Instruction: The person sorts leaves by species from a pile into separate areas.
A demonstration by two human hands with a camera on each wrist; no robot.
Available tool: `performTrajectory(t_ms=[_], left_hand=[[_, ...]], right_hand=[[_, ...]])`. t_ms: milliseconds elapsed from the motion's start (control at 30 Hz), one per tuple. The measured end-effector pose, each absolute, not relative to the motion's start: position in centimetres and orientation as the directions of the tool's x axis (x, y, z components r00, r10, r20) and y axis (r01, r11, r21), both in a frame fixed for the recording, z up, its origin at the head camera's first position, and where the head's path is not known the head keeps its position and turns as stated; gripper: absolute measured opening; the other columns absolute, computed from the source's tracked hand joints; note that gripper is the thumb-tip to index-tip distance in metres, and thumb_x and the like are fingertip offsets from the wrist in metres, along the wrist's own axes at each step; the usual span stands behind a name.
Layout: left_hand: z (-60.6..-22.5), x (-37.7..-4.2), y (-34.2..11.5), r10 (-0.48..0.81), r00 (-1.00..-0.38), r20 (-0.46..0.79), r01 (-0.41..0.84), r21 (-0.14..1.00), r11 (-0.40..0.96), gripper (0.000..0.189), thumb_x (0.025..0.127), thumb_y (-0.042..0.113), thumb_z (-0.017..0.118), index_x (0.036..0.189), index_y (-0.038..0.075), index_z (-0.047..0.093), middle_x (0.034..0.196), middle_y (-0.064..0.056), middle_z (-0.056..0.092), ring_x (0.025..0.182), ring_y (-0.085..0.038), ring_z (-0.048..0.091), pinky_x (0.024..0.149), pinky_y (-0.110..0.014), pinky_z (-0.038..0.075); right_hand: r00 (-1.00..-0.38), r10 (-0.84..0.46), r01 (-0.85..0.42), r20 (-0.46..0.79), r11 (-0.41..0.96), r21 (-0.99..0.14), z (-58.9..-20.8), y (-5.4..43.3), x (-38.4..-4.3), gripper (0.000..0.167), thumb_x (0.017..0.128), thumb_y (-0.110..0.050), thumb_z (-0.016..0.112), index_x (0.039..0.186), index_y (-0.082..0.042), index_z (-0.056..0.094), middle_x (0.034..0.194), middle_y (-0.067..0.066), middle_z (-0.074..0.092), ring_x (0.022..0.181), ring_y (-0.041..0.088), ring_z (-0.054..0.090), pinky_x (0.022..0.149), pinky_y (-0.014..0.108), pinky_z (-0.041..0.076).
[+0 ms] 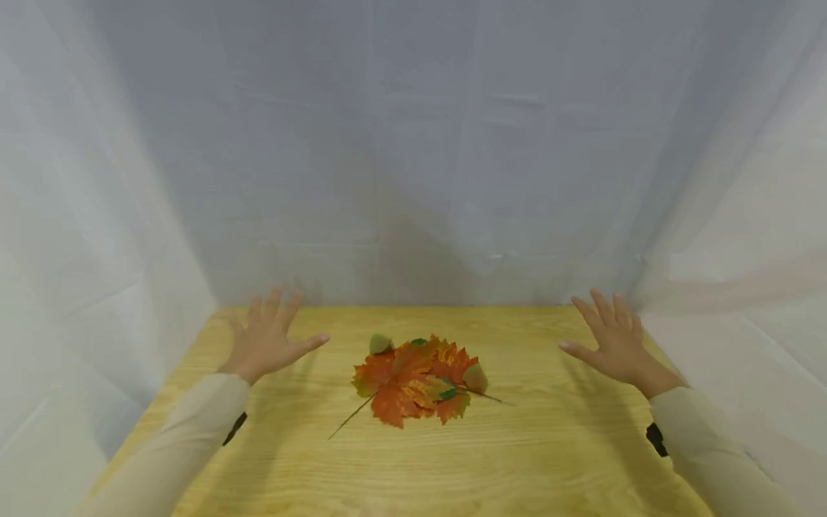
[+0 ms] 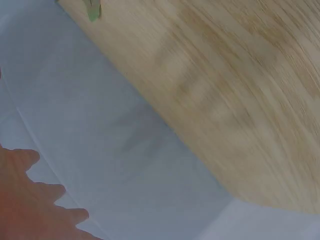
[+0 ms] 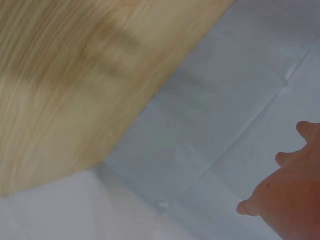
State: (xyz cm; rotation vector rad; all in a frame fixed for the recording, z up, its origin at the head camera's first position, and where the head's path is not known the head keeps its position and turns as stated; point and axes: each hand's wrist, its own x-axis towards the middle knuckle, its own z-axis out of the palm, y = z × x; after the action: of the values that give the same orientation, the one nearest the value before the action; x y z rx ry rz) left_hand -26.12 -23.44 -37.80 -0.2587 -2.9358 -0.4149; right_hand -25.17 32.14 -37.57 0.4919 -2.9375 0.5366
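A cluster of artificial maple leaves [image 1: 403, 380], orange and red with some green, lies mid-table in the head view. Thin dark stems stick out of it toward the lower left and the right. To its left, my left hand [image 1: 263, 343] is held above the table with fingers spread, touching nothing. My right hand [image 1: 617, 348] is likewise spread in the air to the right of the leaves. The left wrist view catches a green leaf tip [image 2: 93, 10] at its top edge, with part of the left hand [image 2: 30, 200] at lower left. Fingers of the right hand [image 3: 292, 185] show in the right wrist view.
The wooden table [image 1: 413, 474] has pale grain, and its far edge meets a grey-white sheet [image 1: 413, 158]. White sheets [image 1: 71, 251] also hang at both sides, close to the arms. Dark bands [image 1: 656, 439] show under the sleeves at the wrists.
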Motion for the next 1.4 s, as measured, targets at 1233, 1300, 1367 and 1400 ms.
performTrajectory(t_ms=[1233, 1300, 1367, 1400], left_hand=[[-50.0, -31.9, -12.2, -0.124, -0.989, 0.079, -0.026, 0.736, 0.676, 0.063, 0.089, 0.029, 0.069, 0.137, -0.006, 0.047, 0.134, -0.023, 0.053, 0.121, -0.043, 0.050, 0.099, -0.058, 0.040], [-50.1, -31.7, -12.0, -0.134, -0.988, 0.082, -0.036, 0.714, 0.700, 0.063, 0.088, 0.029, 0.070, 0.136, -0.005, 0.048, 0.133, -0.021, 0.055, 0.119, -0.042, 0.052, 0.098, -0.059, 0.039], [-50.1, -31.6, -11.8, -0.146, -0.985, 0.090, -0.042, 0.699, 0.714, 0.062, 0.088, 0.029, 0.071, 0.135, -0.004, 0.050, 0.131, -0.020, 0.057, 0.117, -0.041, 0.053, 0.096, -0.060, 0.039], [-50.1, -31.6, -11.7, -0.155, -0.984, 0.093, -0.047, 0.695, 0.718, 0.061, 0.087, 0.028, 0.071, 0.135, -0.003, 0.051, 0.129, -0.019, 0.058, 0.116, -0.041, 0.054, 0.095, -0.061, 0.039]], right_hand=[[-0.991, -0.125, -0.047, -0.039, 0.617, -0.786, -48.7, 19.8, -27.4, 0.048, 0.087, -0.016, 0.072, 0.128, 0.005, 0.056, 0.116, 0.016, 0.062, 0.105, 0.030, 0.058, 0.087, 0.046, 0.050], [-0.991, -0.115, -0.015, -0.069, 0.605, -0.796, -48.8, 19.5, -27.4, 0.044, 0.086, -0.015, 0.073, 0.124, 0.004, 0.060, 0.110, 0.013, 0.063, 0.101, 0.027, 0.059, 0.086, 0.044, 0.051], [-0.992, -0.101, -0.002, -0.074, 0.607, -0.795, -48.9, 19.3, -27.5, 0.039, 0.085, -0.012, 0.073, 0.119, 0.003, 0.063, 0.102, 0.009, 0.064, 0.096, 0.024, 0.060, 0.085, 0.042, 0.051], [-0.993, -0.099, -0.004, -0.071, 0.611, -0.791, -48.9, 19.1, -27.6, 0.035, 0.085, -0.010, 0.072, 0.116, 0.004, 0.064, 0.098, 0.008, 0.063, 0.092, 0.022, 0.060, 0.083, 0.041, 0.052]])
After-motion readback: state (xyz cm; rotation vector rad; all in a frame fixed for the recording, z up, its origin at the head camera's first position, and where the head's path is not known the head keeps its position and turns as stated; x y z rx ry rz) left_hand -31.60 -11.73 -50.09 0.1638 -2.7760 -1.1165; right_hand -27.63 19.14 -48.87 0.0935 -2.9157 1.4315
